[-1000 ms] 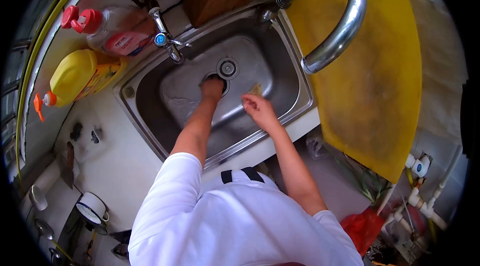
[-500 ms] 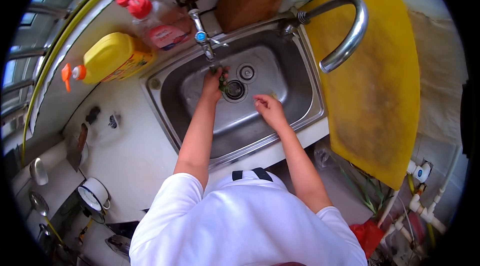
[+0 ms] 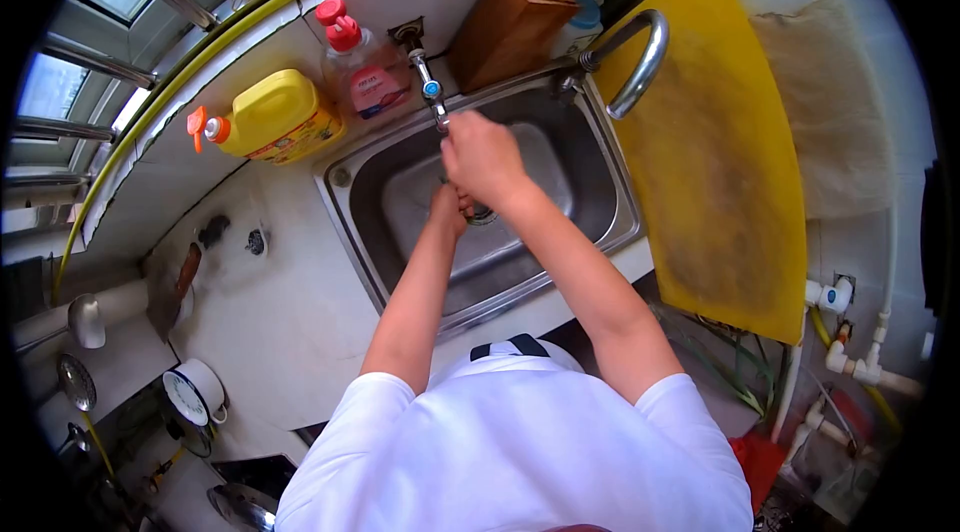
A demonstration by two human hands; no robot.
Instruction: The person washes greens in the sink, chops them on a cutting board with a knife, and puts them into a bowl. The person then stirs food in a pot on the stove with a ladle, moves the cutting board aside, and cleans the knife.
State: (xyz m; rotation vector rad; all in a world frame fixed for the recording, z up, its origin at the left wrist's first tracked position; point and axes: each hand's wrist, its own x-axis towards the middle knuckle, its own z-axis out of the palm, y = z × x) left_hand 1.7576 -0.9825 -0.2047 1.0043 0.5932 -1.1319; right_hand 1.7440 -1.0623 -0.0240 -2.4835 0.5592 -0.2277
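Observation:
My left hand [image 3: 452,209] is low in the sink [image 3: 388,262], its fingers curled together near the drain. A little green shows at its upper edge, from the leafy greens [image 3: 444,180] it holds; most of them are hidden. Above it, my right hand [image 3: 484,160] is closed at the small metal tap [image 3: 432,92], just below the blue disc. It covers the spot where the tap's side lever sits, so the lever and the fingertips are out of sight.
A yellow detergent jug [image 3: 285,122] and a red-capped pump bottle [image 3: 368,77] stand behind the sink. At the right are a curved faucet [image 3: 645,62] and a large yellow board [image 3: 710,172]. A wooden block [image 3: 510,27] stands at the back; a white enamel mug [image 3: 195,390] is at left.
My right hand has moved up and left from over the sink's right part to the tap. My left hand has drawn back from under the spout. The view has shifted.

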